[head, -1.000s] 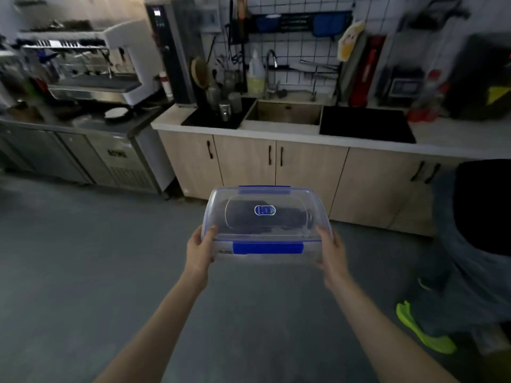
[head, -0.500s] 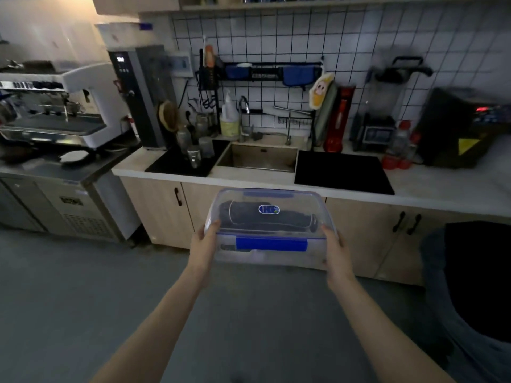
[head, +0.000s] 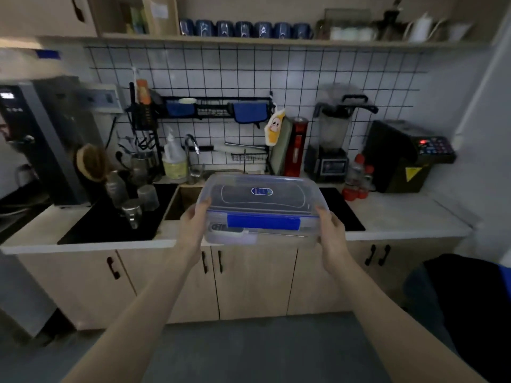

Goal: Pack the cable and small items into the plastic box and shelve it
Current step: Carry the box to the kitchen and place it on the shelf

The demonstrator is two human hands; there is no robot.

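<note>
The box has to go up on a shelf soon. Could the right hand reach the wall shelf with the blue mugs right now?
Probably not yet: the right hand and left hand both grip the plastic box at counter height, and the shelf sits well above.

Clear glossy plastic box (head: 262, 205), matt pale wood-look cabinets (head: 254, 280), glossy white wall tiles (head: 276, 76), perhaps ceramic.

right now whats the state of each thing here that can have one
plastic box: lid on, blue front clasp down, held in the air over the counter edge
left hand: gripping the box's left end
right hand: gripping its right end
cabinet doors: shut
faucet: no water seen running
</note>
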